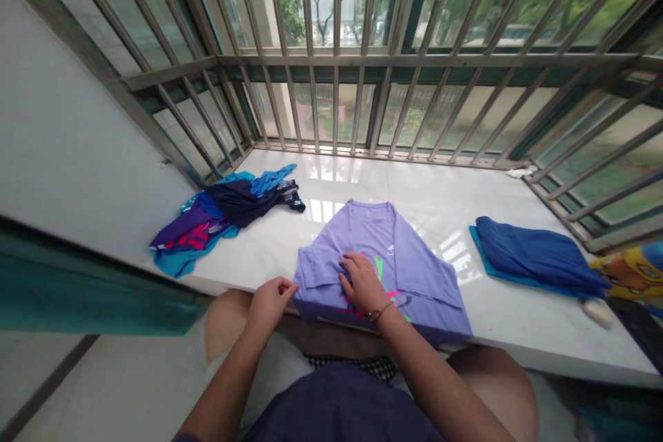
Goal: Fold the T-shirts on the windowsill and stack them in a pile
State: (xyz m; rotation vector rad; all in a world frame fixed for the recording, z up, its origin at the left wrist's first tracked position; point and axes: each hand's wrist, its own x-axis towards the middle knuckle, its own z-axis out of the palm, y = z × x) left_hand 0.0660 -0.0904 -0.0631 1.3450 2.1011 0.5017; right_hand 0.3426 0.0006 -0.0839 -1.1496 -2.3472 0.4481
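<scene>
My right hand (361,283) lies open and flat, pressing down on the lavender long-sleeved T-shirt (386,238), while my left hand (270,304) is pinched at the shirt's near left corner, though I can't tell whether any cloth is caught between the fingertips. The shirt lies face up on a white tile ledge (445,193), its near edge reaching the ledge's front lip, with a folded-in sleeve (318,264) on the left. A flat palm works best here, smoothing from the middle outward so the fold stays crease-free, and the corner wants squaring. There's bare ledge on both sides: a crumpled clothes pile (222,217) to the left, a folded blue garment (536,257) to the right, and steel window bars (331,103) behind, so the lip is the only tight edge.
</scene>
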